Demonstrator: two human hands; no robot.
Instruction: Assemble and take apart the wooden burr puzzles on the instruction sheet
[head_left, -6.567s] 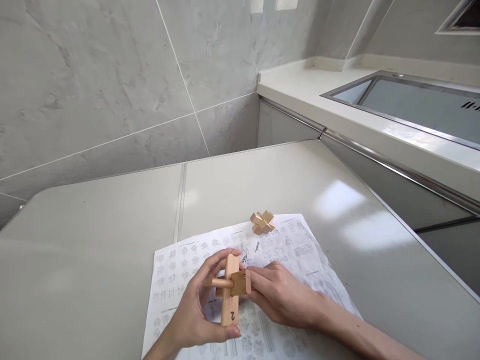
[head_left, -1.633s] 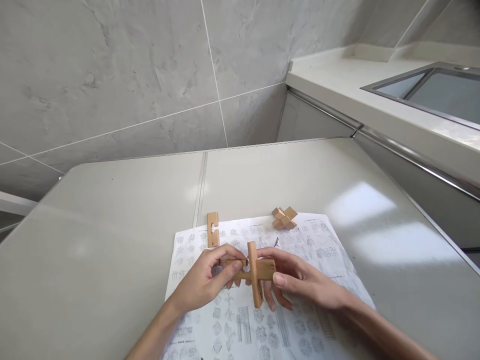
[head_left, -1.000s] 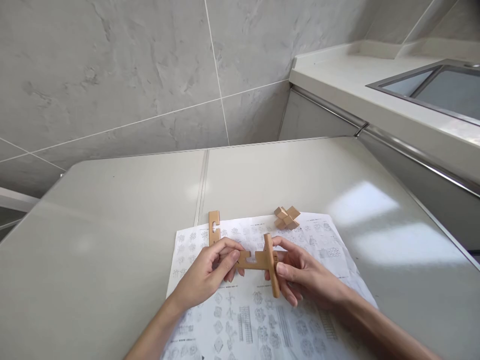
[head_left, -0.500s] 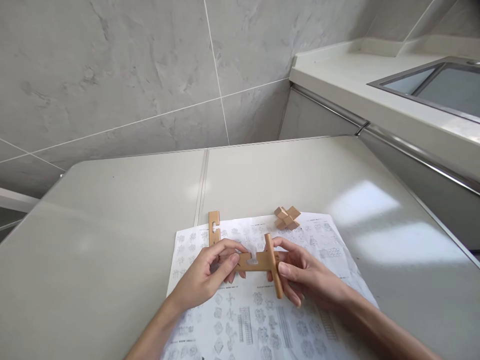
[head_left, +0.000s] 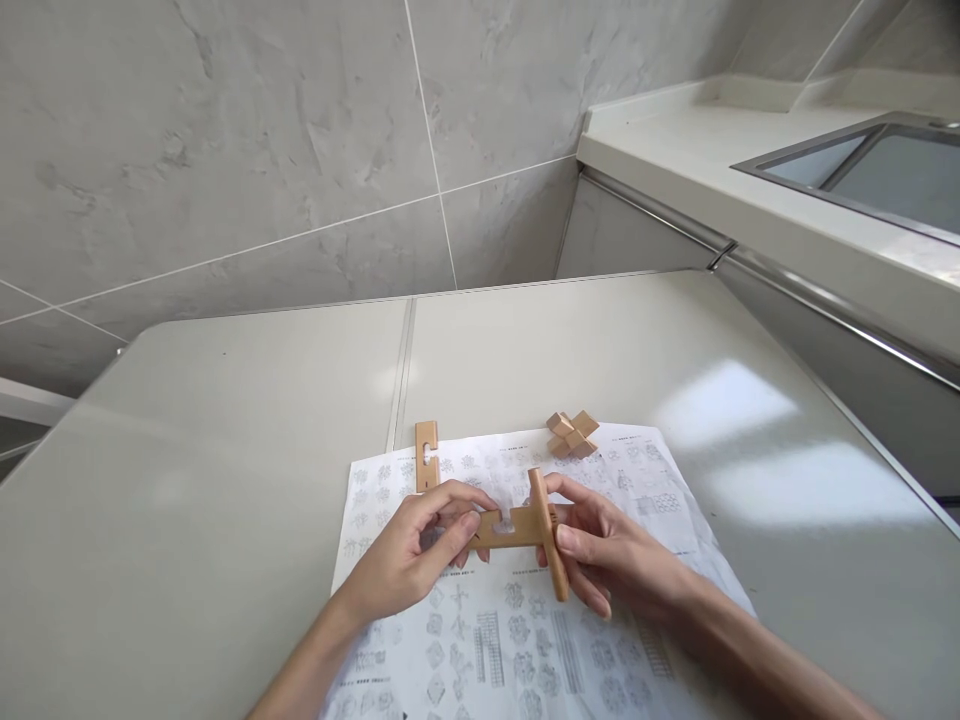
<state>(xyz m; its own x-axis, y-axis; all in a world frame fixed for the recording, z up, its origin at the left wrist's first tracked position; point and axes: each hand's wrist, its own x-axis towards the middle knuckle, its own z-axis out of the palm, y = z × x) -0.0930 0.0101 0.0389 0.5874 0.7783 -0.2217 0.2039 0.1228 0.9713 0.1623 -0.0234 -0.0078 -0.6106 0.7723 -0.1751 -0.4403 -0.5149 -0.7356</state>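
Between my two hands, above the printed sheet, is a flat notched wooden puzzle piece [head_left: 516, 528] with a rounded wooden bar [head_left: 548, 535] set crosswise at its right end. My left hand [head_left: 420, 545] pinches the left end of the notched piece between thumb and fingers. On the other side my right hand [head_left: 600, 545] is closed around the right end, its thumb beside the bar. A second notched wooden piece [head_left: 426, 457] lies just beyond my left hand, partly on the sheet. An interlocked wooden burr puzzle [head_left: 573, 436] rests at the sheet's far edge.
A creased paper sheet [head_left: 420, 660] printed with puzzle diagrams lies under my hands on a pale table [head_left: 225, 480]. Behind the table stands a grey tiled wall [head_left: 285, 130]. To the right is a white counter [head_left: 675, 135] with an inset sink [head_left: 885, 165].
Both hands keep their grip. The notched piece and the crosswise bar have tilted very slightly; the pieces on the table have not moved.
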